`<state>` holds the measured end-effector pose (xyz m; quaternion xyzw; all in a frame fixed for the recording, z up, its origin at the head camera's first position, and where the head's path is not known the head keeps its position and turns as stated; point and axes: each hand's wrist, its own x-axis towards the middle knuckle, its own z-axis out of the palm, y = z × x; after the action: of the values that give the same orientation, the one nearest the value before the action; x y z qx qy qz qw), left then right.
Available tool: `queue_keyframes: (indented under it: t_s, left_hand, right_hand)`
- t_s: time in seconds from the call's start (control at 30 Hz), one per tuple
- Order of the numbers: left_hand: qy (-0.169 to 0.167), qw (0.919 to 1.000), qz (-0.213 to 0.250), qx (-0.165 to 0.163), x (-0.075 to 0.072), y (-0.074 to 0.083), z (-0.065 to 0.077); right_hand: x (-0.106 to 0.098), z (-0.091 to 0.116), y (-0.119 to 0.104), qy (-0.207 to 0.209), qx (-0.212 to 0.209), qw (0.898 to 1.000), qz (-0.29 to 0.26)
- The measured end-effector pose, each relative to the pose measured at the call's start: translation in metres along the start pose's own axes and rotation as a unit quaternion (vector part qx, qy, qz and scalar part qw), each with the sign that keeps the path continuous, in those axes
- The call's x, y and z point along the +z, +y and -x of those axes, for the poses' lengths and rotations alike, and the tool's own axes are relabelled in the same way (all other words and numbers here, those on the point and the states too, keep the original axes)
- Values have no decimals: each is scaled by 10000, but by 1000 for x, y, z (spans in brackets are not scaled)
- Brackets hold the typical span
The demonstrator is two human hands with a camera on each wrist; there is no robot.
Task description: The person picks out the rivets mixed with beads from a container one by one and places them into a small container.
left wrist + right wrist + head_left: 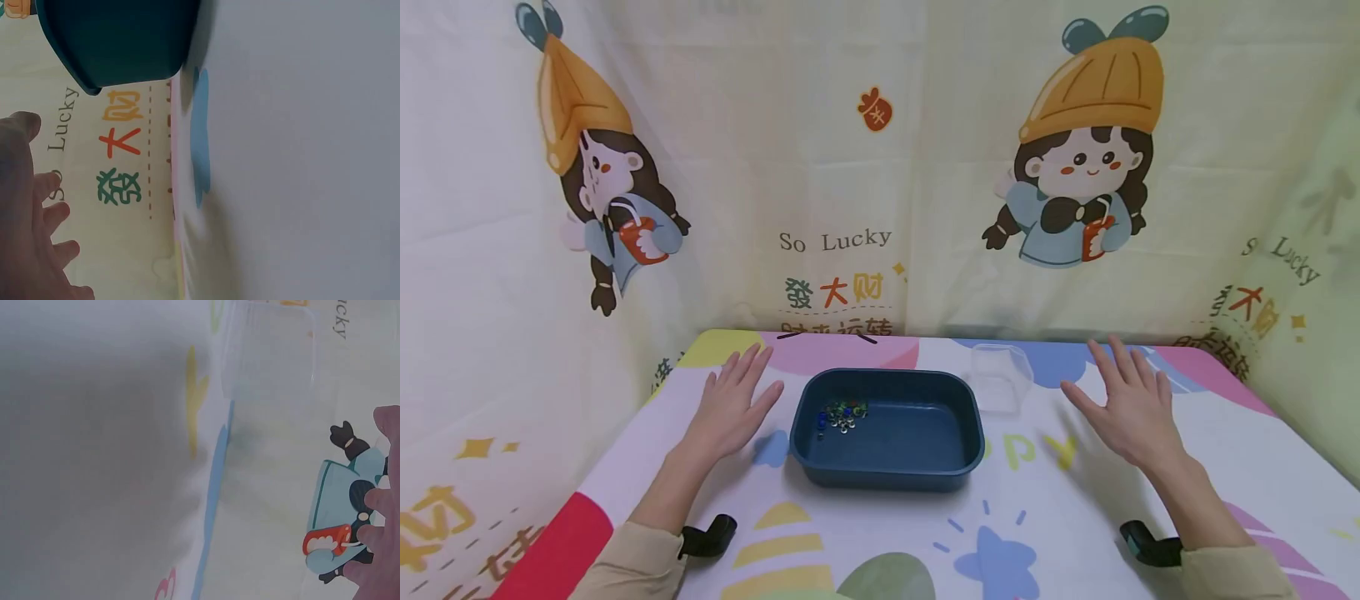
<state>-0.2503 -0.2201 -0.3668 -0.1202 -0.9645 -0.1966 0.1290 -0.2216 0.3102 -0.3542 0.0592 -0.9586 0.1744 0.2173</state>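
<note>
A dark blue rectangular basin (887,482) sits mid-table, with a small heap of shiny beads (844,414) in its left part, some blue, green and silver. To its left, my left hand (733,408) is held over the table with fingers spread, holding nothing. My right hand (1131,412) is likewise raised with straight, spread fingers, to the right of a clear plastic box (1002,381). That box stands behind the basin's right end. In the left wrist view the basin (122,44) shows above the left hand; the right wrist view shows the clear box (270,353).
A printed cloth (1060,533) with colourful shapes covers the table. Behind it hangs a cream curtain (940,208) with cartoon figures and lettering, which also comes down along both sides. Black camera mounts (709,537) sit at the wrists.
</note>
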Motion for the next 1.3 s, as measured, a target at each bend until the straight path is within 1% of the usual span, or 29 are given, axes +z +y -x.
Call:
queue_keyframes:
  t_s: [0.17,0.3,0.43,0.53,0.77,0.93,1.1,1.23,1.3]
  left_hand:
    - [249,9996,139,30,3,3,-2]
    - [372,9983,420,125,5,5,-4]
    - [305,9965,761,131,6,9,-6]
    - [223,9951,957,73,8,13,-6]
    - [200,9888,1477,55,18,22,-9]
    - [258,9857,1663,62,20,26,-14]
    - [215,9829,1827,65,22,28,-15]
    - [186,9780,2078,6,27,30,-13]
    - [157,9736,2278,14,30,31,-12]
  right_hand:
    - [0,-5,-7,93,-107,9999,-58]
    - [2,-11,-14,129,-140,9998,-96]
    - [3,-16,-22,182,-196,9995,-151]
    - [4,-19,-27,233,-241,9992,-235]
    - [6,-26,-40,239,-177,9987,-415]
    - [6,-32,-50,269,-246,9982,-483]
    - [7,-34,-56,314,-299,9975,-557]
    - [9,-34,-61,259,-252,9979,-540]
    - [11,-34,-64,251,-216,9980,-542]
